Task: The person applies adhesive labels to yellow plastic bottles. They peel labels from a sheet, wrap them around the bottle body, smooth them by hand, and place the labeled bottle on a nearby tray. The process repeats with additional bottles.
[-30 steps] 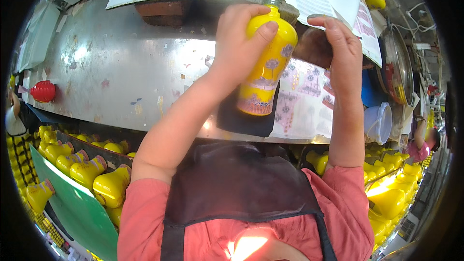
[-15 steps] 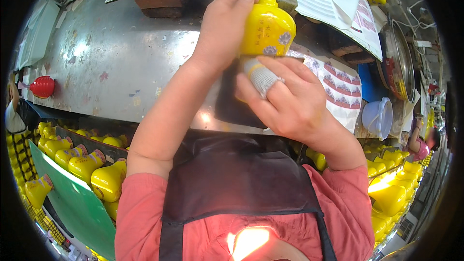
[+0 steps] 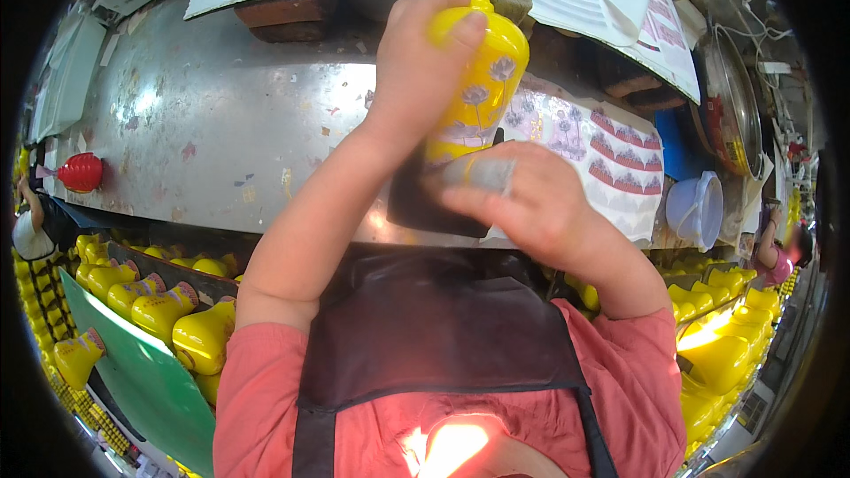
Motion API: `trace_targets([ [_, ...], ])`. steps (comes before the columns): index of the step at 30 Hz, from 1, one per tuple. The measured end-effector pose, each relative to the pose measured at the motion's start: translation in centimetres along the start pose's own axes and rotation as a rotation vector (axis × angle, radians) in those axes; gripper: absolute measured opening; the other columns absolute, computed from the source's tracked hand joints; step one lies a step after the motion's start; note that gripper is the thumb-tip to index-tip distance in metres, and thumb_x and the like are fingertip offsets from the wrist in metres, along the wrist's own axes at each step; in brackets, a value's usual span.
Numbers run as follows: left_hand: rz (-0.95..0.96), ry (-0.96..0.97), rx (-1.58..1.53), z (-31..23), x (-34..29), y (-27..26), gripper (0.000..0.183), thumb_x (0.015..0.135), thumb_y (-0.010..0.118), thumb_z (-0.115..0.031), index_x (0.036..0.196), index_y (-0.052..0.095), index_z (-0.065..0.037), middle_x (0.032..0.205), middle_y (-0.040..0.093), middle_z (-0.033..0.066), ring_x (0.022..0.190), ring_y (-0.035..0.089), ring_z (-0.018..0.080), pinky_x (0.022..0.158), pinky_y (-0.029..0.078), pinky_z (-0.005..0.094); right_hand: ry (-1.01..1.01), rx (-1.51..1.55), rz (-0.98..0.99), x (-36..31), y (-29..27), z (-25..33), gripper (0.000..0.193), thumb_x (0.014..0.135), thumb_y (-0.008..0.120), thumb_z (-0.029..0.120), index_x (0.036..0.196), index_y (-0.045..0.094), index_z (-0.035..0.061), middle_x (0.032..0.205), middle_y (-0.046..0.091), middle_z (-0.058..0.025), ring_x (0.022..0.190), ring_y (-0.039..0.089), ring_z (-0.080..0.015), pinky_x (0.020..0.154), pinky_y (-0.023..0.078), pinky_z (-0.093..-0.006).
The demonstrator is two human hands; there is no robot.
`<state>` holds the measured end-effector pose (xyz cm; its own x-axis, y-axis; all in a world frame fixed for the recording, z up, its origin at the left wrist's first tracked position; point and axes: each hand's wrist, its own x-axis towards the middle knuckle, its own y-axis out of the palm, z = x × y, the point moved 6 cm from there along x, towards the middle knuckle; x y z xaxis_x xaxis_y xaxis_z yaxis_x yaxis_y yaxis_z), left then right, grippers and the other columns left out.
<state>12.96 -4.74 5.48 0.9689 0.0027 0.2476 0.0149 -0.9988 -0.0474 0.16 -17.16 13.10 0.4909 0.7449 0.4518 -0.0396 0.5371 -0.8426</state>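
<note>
From my remote seat I see the left hand (image 3: 425,53) wrapped around the upper part of a yellow bottle (image 3: 485,93), its thumb laid across the front. The bottle's neck, beyond that hand, meets a grey cloth (image 3: 511,2), and its flower-printed body runs down toward the right hand (image 3: 531,190). That one is half curled at the bottle's foot, with a pale cover (image 3: 481,174) on a finger; its fingertips blur, and I can't tell whether it grips anything. Just left of the right hand I make out a dark pad (image 3: 421,204) on the metal table (image 3: 221,115). Right of the right hand lie printed sheets (image 3: 620,159), then a white bucket (image 3: 695,212). Well left of the left hand I spot a red object (image 3: 80,172); nearer the person than both hands, more yellow bottles (image 3: 202,336) sit beside a green board (image 3: 146,381).
</note>
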Motion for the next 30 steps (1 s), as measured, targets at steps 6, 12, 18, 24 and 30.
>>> trace_targets([
  [6, 0.046, -0.034, -0.294, 1.0, -0.1, -0.1, 0.040, 0.112, 0.045, -0.034, 0.127, 0.064, -0.002, 0.113, 0.068, 0.0074, 0.102, 0.065, 0.0144, 0.092, 0.052, 0.0291, 0.244, -0.421, -0.443, 0.0, -3.3, -3.4, 0.032, 0.081, 0.079, -0.006, 0.110, 0.075, 0.0057, 0.099, 0.077, -0.0131, 0.084, 0.073, -0.0270, 0.075, 0.060, -0.0356],
  [12, -0.043, -0.025, -0.195, 0.5, -1.2, -0.9, 0.040, 0.110, 0.046, -0.031, 0.131, 0.061, -0.001, 0.125, 0.063, 0.0142, 0.113, 0.061, 0.0217, 0.100, 0.048, 0.0341, 0.158, -0.191, -0.252, -2.0, -0.2, -1.5, 0.030, 0.078, 0.079, 0.000, 0.106, 0.076, 0.0085, 0.095, 0.076, -0.0101, 0.081, 0.072, -0.0253, 0.071, 0.058, -0.0336],
  [18, 0.007, 0.206, 0.199, -0.6, -4.0, -0.2, 0.055, 0.105, 0.051, -0.024, 0.154, 0.038, -0.005, 0.146, 0.047, 0.0210, 0.137, 0.045, 0.0325, 0.117, 0.035, 0.0407, 0.453, -0.296, -0.522, -4.4, -1.2, -3.1, 0.028, 0.080, 0.082, -0.006, 0.103, 0.075, 0.0073, 0.097, 0.077, -0.0119, 0.081, 0.075, -0.0261, 0.073, 0.059, -0.0341],
  [24, 0.136, -0.078, -0.343, 1.1, -4.4, 0.4, 0.067, 0.105, 0.049, -0.024, 0.163, 0.020, -0.005, 0.154, 0.041, 0.0238, 0.141, 0.045, 0.0332, 0.119, 0.034, 0.0408, 0.445, -0.121, -0.484, -4.0, 0.0, -2.9, 0.027, 0.083, 0.080, -0.006, 0.107, 0.071, 0.0041, 0.094, 0.076, -0.0118, 0.082, 0.074, -0.0207, 0.076, 0.059, -0.0318],
  [30, 0.105, -0.004, -0.045, 0.8, -5.5, -0.2, 0.077, 0.105, 0.049, -0.029, 0.163, 0.011, 0.002, 0.159, 0.035, 0.0273, 0.144, 0.043, 0.0392, 0.120, 0.034, 0.0418, 0.490, 0.011, -0.638, -4.0, -0.8, -3.7, 0.028, 0.084, 0.081, -0.002, 0.109, 0.071, 0.0024, 0.093, 0.073, -0.0120, 0.080, 0.073, -0.0174, 0.072, 0.057, -0.0290],
])
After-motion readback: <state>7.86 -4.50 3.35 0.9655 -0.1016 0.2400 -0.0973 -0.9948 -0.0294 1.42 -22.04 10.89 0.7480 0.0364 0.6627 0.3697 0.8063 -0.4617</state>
